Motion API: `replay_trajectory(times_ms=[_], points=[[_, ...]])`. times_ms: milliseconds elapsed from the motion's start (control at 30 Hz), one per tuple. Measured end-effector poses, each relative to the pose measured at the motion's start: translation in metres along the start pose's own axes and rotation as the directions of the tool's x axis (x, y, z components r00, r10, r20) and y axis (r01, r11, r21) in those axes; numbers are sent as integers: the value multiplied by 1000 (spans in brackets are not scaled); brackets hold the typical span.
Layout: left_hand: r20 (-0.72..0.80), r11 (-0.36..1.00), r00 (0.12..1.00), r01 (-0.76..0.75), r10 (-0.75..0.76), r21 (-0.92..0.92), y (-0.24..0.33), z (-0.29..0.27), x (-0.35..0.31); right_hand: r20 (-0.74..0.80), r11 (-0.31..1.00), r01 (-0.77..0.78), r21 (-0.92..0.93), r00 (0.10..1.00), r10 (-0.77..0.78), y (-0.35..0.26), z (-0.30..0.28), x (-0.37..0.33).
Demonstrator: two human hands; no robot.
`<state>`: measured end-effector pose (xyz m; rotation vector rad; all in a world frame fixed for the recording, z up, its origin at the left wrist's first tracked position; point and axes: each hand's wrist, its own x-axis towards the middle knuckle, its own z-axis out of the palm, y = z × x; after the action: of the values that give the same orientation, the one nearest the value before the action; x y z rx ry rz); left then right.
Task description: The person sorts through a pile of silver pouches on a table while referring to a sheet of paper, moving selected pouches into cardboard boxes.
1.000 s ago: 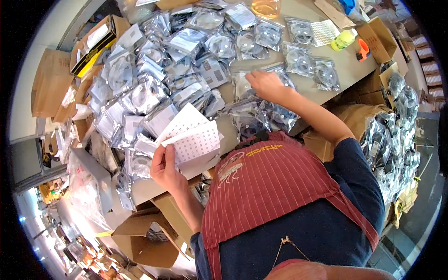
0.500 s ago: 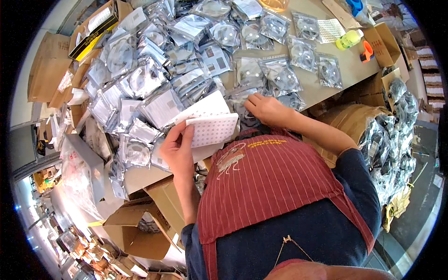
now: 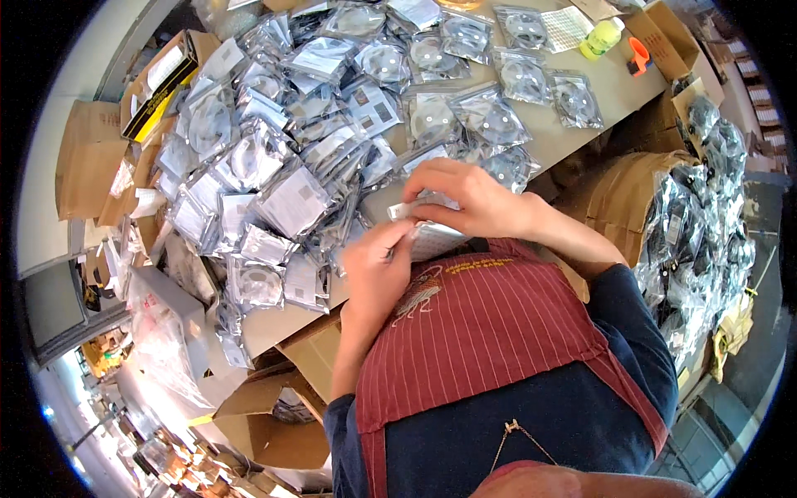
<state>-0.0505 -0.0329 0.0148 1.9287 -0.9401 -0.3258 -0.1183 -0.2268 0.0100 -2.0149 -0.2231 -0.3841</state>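
Note:
My left hand (image 3: 378, 261) is closed on a white sheet of small printed stickers (image 3: 438, 241), low in front of the apron. My right hand (image 3: 473, 199) reaches over the sheet, with its bent fingers pinched at the upper left edge, close to the left fingertips. Part of the sheet is covered by both hands, so whether a single sticker is between the right fingers cannot be seen. Just beyond the right hand lie clear zip bags (image 3: 490, 120) with coiled cables inside.
A big heap of similar bags (image 3: 290, 199) covers the left of the table (image 3: 614, 108). At the far right are a yellow-green bottle (image 3: 602, 39), an orange tape dispenser (image 3: 638, 56) and another sticker sheet (image 3: 567, 29). Cardboard boxes (image 3: 274, 427) and a carton of wrapped black items (image 3: 681, 241) flank me.
My right hand has left the bag on the table and come to the sticker sheet. The left hand has brought the sheet right and closer to the apron.

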Motion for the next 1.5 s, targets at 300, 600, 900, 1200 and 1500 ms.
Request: replay_trajectory(times_ms=[300,600,900,1200,1500], points=[[131,998,990,-53,48,34,17,0,-8,-33,994,53,-98,998,-57,-10,8,-13],[115,995,989,-100,97,27,11,-1,-17,10,995,-43,92,999,42,-7,17,-18],[126,998,991,-51,48,23,12,-7,-19,-24,995,80,58,997,-79,-5,23,-17],[81,973,984,168,-157,-158,0,-9,-23,-132,986,-170,4,977,169,30,-18,-45],[-27,865,921,355,-389,-354,-37,-17,-35,-412,501,-569,-652,821,396,142,-43,-137]])
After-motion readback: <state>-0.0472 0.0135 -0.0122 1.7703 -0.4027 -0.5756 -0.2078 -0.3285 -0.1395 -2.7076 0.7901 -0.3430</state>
